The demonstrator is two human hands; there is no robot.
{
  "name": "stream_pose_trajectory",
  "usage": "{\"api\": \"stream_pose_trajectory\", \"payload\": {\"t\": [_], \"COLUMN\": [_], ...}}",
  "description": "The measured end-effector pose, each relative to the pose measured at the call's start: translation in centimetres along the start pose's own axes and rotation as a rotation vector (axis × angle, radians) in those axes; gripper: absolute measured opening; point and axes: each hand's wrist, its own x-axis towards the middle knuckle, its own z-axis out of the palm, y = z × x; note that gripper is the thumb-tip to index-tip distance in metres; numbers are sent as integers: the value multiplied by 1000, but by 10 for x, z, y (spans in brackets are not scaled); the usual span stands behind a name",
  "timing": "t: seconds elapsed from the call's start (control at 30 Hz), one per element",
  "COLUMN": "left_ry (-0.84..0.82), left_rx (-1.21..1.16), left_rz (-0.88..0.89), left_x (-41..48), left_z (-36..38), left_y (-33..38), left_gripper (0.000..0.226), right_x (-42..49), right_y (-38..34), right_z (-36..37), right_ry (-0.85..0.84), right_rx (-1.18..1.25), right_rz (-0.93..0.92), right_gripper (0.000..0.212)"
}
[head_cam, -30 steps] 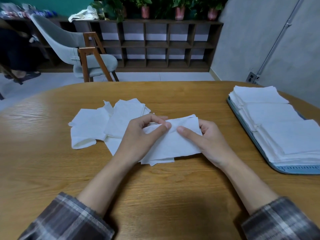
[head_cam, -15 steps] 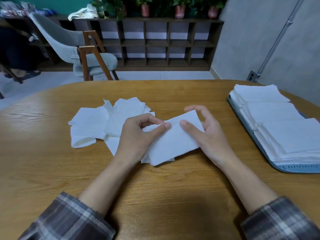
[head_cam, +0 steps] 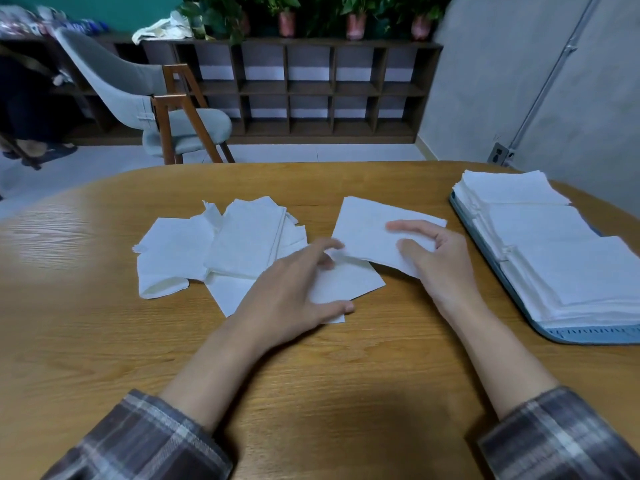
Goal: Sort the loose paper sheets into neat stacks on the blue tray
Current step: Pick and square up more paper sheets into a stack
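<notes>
Sheet [head_cam: 367, 233], where is it?
Centre-right of frame, pinched in the right grip [head_cam: 440, 261], long axis slanting down rightward.
And the tray [head_cam: 588, 336]?
Far right, nearest that grip. Left grip [head_cam: 294, 292] lies flat, fingers spread, on the pile [head_cam: 242, 244] at centre, holding nothing.

Office or meeting-lounge sort of room. Large rounded wooden table [head_cam: 104, 341] fills lower frame. Upper centre: dark open cubby shelving [head_cam: 311, 91], potted plants [head_cam: 355, 19] along its top. Upper left: grey upholstered chair [head_cam: 138, 84] on wooden legs, teal wall behind. Right: plain grey wall, surface conduit [head_cam: 554, 71], socket [head_cam: 498, 154]. Pale tiled floor
</notes>
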Motion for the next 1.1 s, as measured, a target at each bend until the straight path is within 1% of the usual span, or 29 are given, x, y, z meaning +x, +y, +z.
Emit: {"api": "stream_pose_trajectory", "payload": {"t": [0.07,0.17,0.27,0.37,0.53,0.67,0.77,0.9,1.03,1.1], "left_ry": [7,48,57,66,63,86,63,13,3,10], "left_rx": [68,69,66,-24,-81,-90,-70,34,96,101], "left_rz": [56,103,124,138,133,106,102,137,221,222], "left_x": [-1,0,0,0,-1,-1,0,-1,-1,-2], "left_z": [2,3,5,3,3,3,2,0,-1,-2], "left_y": [0,-2,-3,-3,-3,-4,-6,-6,-7,-4], "left_gripper": [53,32,16,5,10,8,5,17,10,5], "right_x": [-1,1,1,0,0,0,-1,-1,-1,-1], "right_y": [1,5,8,8,7,5,5,5,6,6], "right_z": [3,6,7,8,8,8,8,9,10,10], "right_ry": [-3,7,-9,-33,-51,-68,-94,-101,-111,-111], "right_rx": [-12,-8,-20,-19,-21,-13,-15,-17,-19,-20], "right_rz": [-4,-22,-27,-22,-21,-23,-25,-25,-22,-17], "right_gripper": [35,37,36,37,38,40,45,46,45,46]}}
